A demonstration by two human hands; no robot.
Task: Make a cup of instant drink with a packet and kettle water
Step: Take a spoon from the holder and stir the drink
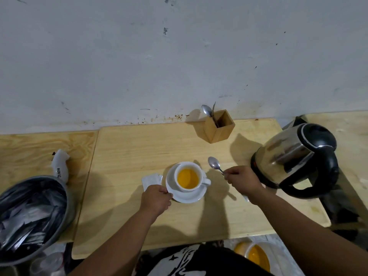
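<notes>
A white cup [199,169] holding orange liquid stands on a white saucer [190,196] in the middle of the wooden table [127,148]. My left hand [155,199] pinches the saucer's left rim. A white packet [150,180] lies flat just left of the saucer, partly under my left hand. My right hand [243,179] holds a metal spoon [214,164] by its handle, bowl raised in the air to the right of the cup. The steel kettle [294,156] with a black handle sits on its base at the right, close behind my right hand.
A wooden holder [220,129] with a spoon in it stands at the back by the wall. A grey bin lined with a black bag [31,214] sits at the left. A white torn packet [60,166] lies on the left table. A bowl of orange liquid [256,255] is below the front edge.
</notes>
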